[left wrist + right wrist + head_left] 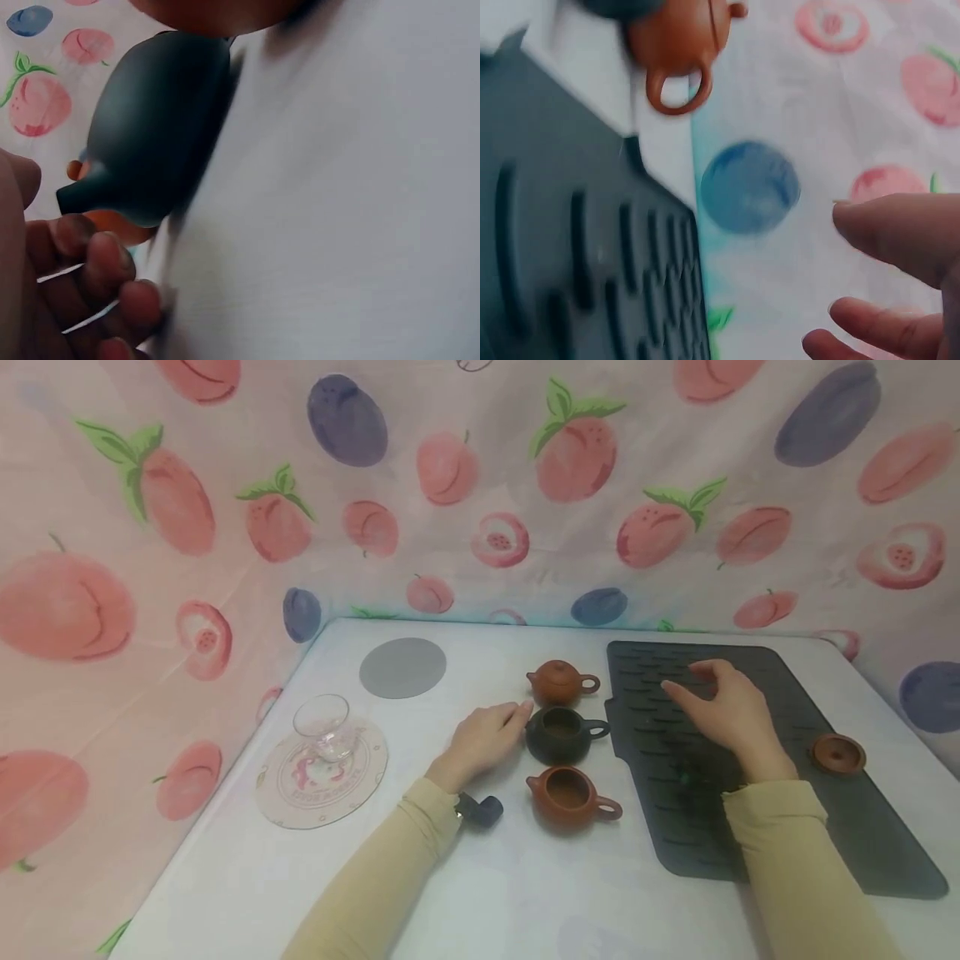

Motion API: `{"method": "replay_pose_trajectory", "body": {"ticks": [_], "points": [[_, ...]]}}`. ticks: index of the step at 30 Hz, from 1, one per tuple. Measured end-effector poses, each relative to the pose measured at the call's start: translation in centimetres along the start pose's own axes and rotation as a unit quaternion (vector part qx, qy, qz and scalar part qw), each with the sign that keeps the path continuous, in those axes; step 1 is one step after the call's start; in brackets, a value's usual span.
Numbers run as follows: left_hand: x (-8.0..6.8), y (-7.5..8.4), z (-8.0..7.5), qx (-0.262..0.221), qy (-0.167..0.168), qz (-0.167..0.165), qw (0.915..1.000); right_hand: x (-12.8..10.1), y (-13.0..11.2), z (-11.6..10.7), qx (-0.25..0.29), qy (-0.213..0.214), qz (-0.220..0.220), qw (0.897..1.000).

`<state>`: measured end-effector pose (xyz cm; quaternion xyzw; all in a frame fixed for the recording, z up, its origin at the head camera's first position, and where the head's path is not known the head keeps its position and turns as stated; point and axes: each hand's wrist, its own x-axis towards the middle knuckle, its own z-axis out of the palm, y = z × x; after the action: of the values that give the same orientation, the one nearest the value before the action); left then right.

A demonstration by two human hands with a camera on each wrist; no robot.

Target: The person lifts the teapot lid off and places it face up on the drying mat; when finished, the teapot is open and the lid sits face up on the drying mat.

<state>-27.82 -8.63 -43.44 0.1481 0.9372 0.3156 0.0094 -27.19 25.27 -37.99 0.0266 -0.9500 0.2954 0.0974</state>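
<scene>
Three small teapots stand in a column on the white table. The back one is a reddish-brown teapot (pixel 557 683) with its lid on. In the middle is a dark teapot (pixel 558 745) with no lid, and in front a lidless reddish-brown teapot (pixel 566 814). All spouts point left, handles right. My left hand (pixel 486 737) is at the dark teapot's spout (pixel 79 196), fingers loosely bent and holding nothing. Over the ridged black mat (pixel 652 710) hovers my right hand (pixel 731 714), thumb and fingers spread apart with nothing between them.
A round reddish-brown lid (pixel 837 753) lies on the mat's right side. To the left, a clear glass (pixel 324 727) stands on a round printed coaster (pixel 300 806). A grey disc (pixel 403 668) lies behind it. Fruit-patterned cloth (pixel 450 543) borders the table at the back and sides.
</scene>
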Motion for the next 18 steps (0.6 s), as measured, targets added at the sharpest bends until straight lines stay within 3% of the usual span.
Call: {"method": "replay_pose_trajectory", "body": {"ticks": [9,18], "points": [[1.3,0.1,-1.0,-0.068,-0.056,-0.029,0.9957,0.7,-3.8,1.2,0.034,-0.043,-0.026,0.998],[3.9,0.2,-1.7,-0.110,-0.024,-0.024,0.9933,3.8,-7.1,4.1,0.018,-0.124,-0.104,0.987]]}}
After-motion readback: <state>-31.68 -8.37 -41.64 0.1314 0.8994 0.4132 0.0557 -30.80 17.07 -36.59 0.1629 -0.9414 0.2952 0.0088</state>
